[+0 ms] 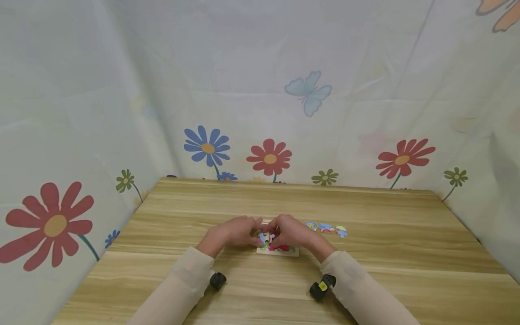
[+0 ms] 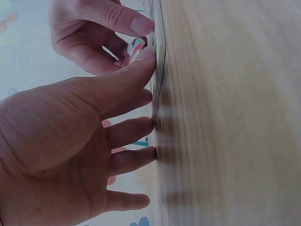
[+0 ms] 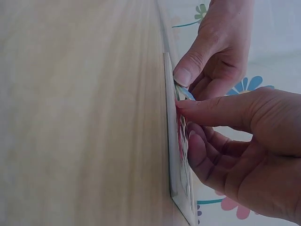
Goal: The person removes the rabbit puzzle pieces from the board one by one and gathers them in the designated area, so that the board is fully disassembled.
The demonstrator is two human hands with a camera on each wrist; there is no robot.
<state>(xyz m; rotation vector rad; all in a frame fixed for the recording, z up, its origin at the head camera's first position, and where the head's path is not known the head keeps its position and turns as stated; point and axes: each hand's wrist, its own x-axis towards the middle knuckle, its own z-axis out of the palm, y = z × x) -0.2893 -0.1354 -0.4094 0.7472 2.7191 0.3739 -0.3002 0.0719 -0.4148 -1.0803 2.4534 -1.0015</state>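
A small jigsaw puzzle board (image 1: 280, 253) with a pale border and red and green picture parts lies flat on the table between both hands. A light blue and yellow puzzle piece (image 1: 266, 237) stands tilted over it. My right hand (image 1: 290, 232) pinches this piece between thumb and curled fingers. From the other side my left hand (image 1: 239, 230) touches the piece and the board's edge with its thumb (image 2: 146, 54). The other left fingers are fairly straight, their tips down by the tabletop. In the right wrist view the piece (image 3: 187, 93) shows light blue beside the left thumb.
Several loose puzzle pieces (image 1: 325, 227) lie in a row on the wooden table (image 1: 365, 280), right of the board. A white curtain (image 1: 243, 67) with printed flowers and butterflies stands behind the table and along its sides. Black wrist cameras (image 1: 218, 281) sit at both sleeves.
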